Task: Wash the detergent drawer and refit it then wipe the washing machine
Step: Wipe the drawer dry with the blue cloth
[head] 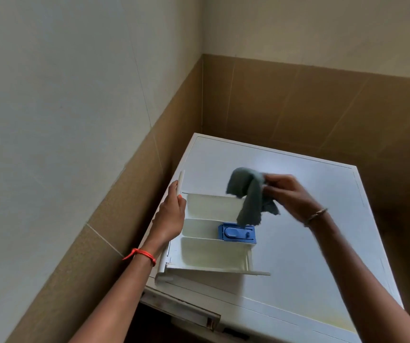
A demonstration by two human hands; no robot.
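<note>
The white detergent drawer lies on top of the white washing machine, near its left edge. It has a blue insert in its middle compartment. My left hand grips the drawer's front panel at the left. My right hand pinches a grey-green cloth, which hangs down over the drawer and reaches the blue insert.
The machine stands in a corner, with tiled walls close behind it and to its left. Its empty drawer slot shows at the front left, below the lid. A red thread circles my left wrist and a bracelet my right.
</note>
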